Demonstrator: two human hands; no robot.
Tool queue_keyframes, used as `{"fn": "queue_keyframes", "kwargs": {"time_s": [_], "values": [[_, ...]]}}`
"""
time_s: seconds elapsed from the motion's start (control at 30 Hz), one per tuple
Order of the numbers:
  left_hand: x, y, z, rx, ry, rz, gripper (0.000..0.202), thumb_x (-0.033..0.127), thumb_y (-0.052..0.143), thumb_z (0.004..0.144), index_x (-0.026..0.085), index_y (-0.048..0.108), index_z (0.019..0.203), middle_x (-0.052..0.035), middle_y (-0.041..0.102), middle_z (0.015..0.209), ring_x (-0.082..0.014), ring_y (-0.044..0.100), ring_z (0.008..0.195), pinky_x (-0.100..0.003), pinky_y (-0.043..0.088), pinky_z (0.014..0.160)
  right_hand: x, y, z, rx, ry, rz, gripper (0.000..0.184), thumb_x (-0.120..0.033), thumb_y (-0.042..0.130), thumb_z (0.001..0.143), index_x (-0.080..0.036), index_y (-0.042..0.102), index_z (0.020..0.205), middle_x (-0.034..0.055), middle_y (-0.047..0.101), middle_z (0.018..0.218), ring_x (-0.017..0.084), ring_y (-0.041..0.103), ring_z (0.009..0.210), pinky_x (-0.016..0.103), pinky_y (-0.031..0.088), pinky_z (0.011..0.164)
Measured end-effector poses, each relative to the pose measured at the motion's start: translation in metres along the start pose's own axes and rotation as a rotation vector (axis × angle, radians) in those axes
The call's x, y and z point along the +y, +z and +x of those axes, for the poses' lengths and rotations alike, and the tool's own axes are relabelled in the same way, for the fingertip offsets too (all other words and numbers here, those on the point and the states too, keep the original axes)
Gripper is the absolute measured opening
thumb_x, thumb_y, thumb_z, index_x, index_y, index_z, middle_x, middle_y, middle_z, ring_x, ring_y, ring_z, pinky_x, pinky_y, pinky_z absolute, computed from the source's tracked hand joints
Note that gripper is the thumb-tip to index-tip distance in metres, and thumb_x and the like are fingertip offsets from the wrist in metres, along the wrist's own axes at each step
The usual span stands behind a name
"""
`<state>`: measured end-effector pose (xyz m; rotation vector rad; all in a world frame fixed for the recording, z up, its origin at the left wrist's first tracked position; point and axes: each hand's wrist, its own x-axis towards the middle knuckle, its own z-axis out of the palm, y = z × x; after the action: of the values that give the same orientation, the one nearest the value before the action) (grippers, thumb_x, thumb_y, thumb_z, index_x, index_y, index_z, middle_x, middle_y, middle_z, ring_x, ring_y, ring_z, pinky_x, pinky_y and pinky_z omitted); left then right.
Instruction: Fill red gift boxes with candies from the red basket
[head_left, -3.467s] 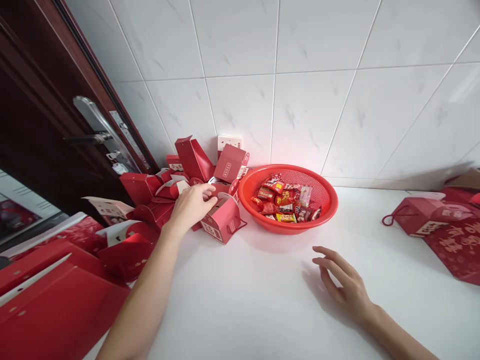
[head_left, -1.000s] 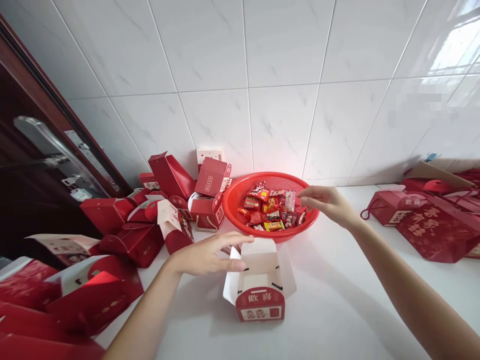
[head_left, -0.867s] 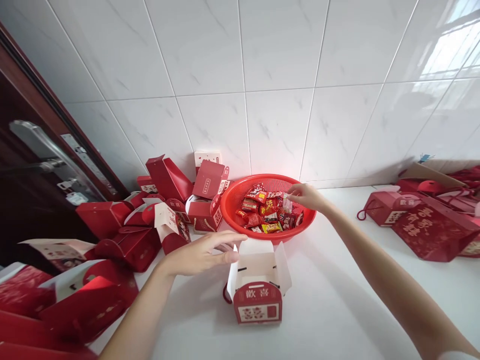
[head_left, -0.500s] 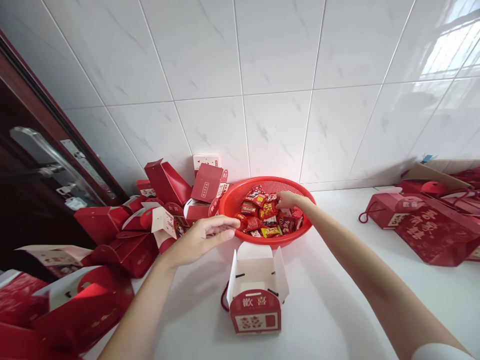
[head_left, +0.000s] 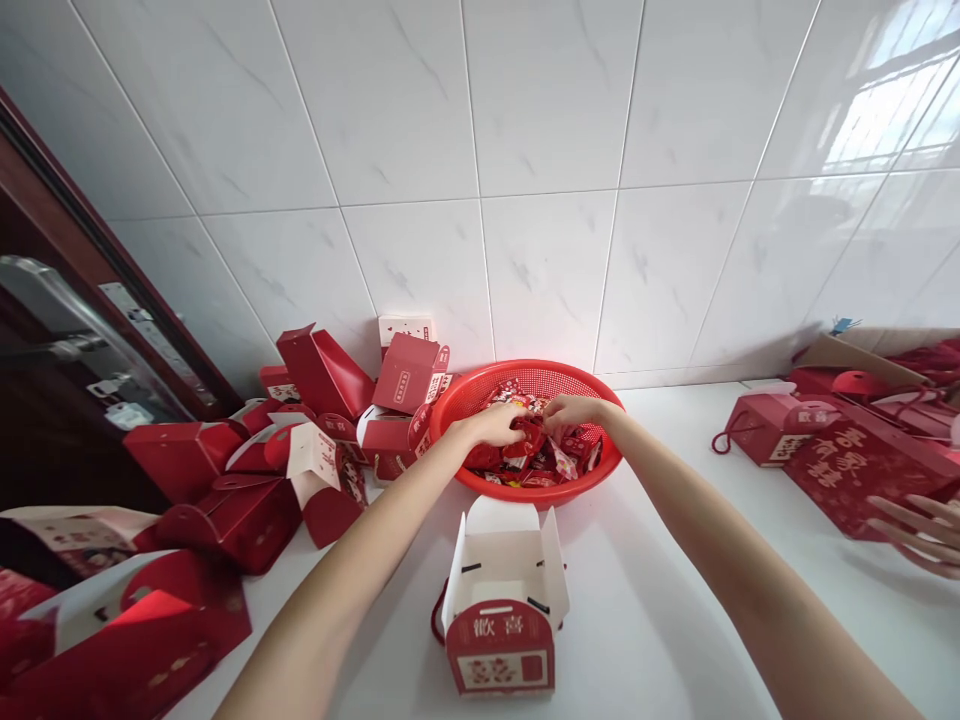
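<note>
Both my hands are inside the red plastic basket point(head_left: 540, 494). Wrapped candies point(head_left: 562, 460), mostly in red foil, fill its bottom. Over the left half of the pile, my left hand point(head_left: 499, 424) has its fingers closed at a red-wrapped candy point(head_left: 531, 436). My right hand point(head_left: 576, 411) reaches in from the right with its fingers curled down among the candies; whatever they grip is hidden. In front of the basket stands a red-and-white gift box point(head_left: 501, 640), its top flaps spread and its white inside facing up.
Red gift boxes point(head_left: 255, 515) crowd the left side, some with flaps up. On the right lie a red box point(head_left: 772, 425) and a larger red bag point(head_left: 847, 470). Another person's hand point(head_left: 922, 530) touches that area. A tiled wall point(head_left: 547, 270) stands behind, a door handle point(head_left: 82, 330) at left.
My left hand has moved from the basket's front left rim into the candies. My right hand stays in the basket, and the candies have shifted. Another person's hand has appeared at right.
</note>
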<state>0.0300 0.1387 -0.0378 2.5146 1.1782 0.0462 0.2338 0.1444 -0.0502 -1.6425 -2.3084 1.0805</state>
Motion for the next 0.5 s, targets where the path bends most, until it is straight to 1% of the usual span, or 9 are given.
{"fn": "queue_keyframes", "kwargs": {"time_s": [0.07, 0.13, 0.2, 0.27, 0.33, 0.4, 0.47, 0.5], "values": [[-0.003, 0.005, 0.004, -0.045, 0.013, 0.04, 0.053, 0.015, 0.06, 0.083, 0.02, 0.064, 0.136, -0.0092, 0.064, 0.143, -0.0276, 0.058, 0.132, -0.035, 0.045, 0.112, 0.0, 0.0, 0.0, -0.007, -0.007, 0.027, 0.014, -0.025, 0.066, 0.084, -0.016, 0.072, 0.075, 0.0048, 0.076, 0.075, 0.019, 0.071, 0.074, 0.026, 0.053, 0.069], [-0.005, 0.009, 0.005, -0.069, 0.013, 0.068, 0.05, 0.016, 0.057, 0.084, 0.022, 0.066, 0.133, -0.0077, 0.066, 0.141, -0.0257, 0.061, 0.129, -0.033, 0.046, 0.11, 0.002, 0.0, 0.001, 0.063, 0.005, 0.025, 0.018, -0.028, 0.064, 0.089, -0.015, 0.073, 0.079, 0.0056, 0.076, 0.079, 0.019, 0.071, 0.077, 0.027, 0.054, 0.072], [-0.007, 0.01, 0.004, -0.073, -0.006, 0.095, 0.041, 0.02, 0.053, 0.087, 0.022, 0.07, 0.125, -0.0069, 0.071, 0.132, -0.0251, 0.064, 0.122, -0.033, 0.048, 0.106, 0.005, 0.0, 0.004, 0.166, 0.043, -0.005, 0.023, -0.035, 0.062, 0.096, -0.014, 0.072, 0.093, 0.0063, 0.075, 0.093, 0.02, 0.07, 0.086, 0.031, 0.056, 0.078], [-0.007, 0.01, 0.003, -0.07, -0.05, 0.13, 0.033, 0.024, 0.051, 0.09, 0.021, 0.074, 0.112, -0.0091, 0.076, 0.117, -0.0268, 0.068, 0.112, -0.035, 0.051, 0.099, 0.009, 0.0, 0.008, 0.229, 0.095, -0.054, 0.028, -0.04, 0.061, 0.099, -0.014, 0.068, 0.109, 0.0068, 0.07, 0.109, 0.021, 0.068, 0.095, 0.037, 0.057, 0.083], [-0.007, 0.01, 0.002, -0.074, -0.103, 0.165, 0.029, 0.029, 0.049, 0.092, 0.019, 0.076, 0.1, -0.012, 0.077, 0.105, -0.029, 0.071, 0.102, -0.037, 0.054, 0.091, 0.012, 0.001, 0.01, 0.215, 0.144, -0.097, 0.03, -0.041, 0.06, 0.1, -0.017, 0.065, 0.118, 0.0077, 0.067, 0.118, 0.021, 0.066, 0.099, 0.04, 0.058, 0.086], [-0.007, 0.011, 0.002, -0.097, -0.143, 0.189, 0.029, 0.034, 0.05, 0.093, 0.018, 0.075, 0.092, -0.0139, 0.077, 0.1, -0.0301, 0.071, 0.094, -0.038, 0.055, 0.085, 0.014, 0.002, 0.01, 0.167, 0.171, -0.126, 0.032, -0.038, 0.061, 0.1, -0.018, 0.063, 0.125, 0.0095, 0.065, 0.123, 0.021, 0.066, 0.101, 0.042, 0.058, 0.088], [-0.007, 0.011, 0.002, -0.125, -0.16, 0.197, 0.028, 0.035, 0.052, 0.092, 0.018, 0.074, 0.088, -0.0139, 0.076, 0.1, -0.0295, 0.072, 0.091, -0.037, 0.055, 0.082, 0.013, 0.003, 0.01, 0.128, 0.168, -0.14, 0.041, -0.034, 0.066, 0.096, -0.02, 0.059, 0.134, 0.0112, 0.064, 0.13, 0.023, 0.066, 0.106, 0.042, 0.057, 0.09], [-0.008, 0.012, 0.002, -0.136, -0.163, 0.197, 0.027, 0.034, 0.053, 0.092, 0.019, 0.074, 0.088, -0.0134, 0.076, 0.1, -0.0288, 0.072, 0.091, -0.036, 0.055, 0.082, 0.013, 0.004, 0.009, 0.117, 0.158, -0.142, 0.049, -0.031, 0.07, 0.092, -0.023, 0.056, 0.138, 0.0115, 0.063, 0.134, 0.025, 0.066, 0.109, 0.04, 0.056, 0.091]]}}
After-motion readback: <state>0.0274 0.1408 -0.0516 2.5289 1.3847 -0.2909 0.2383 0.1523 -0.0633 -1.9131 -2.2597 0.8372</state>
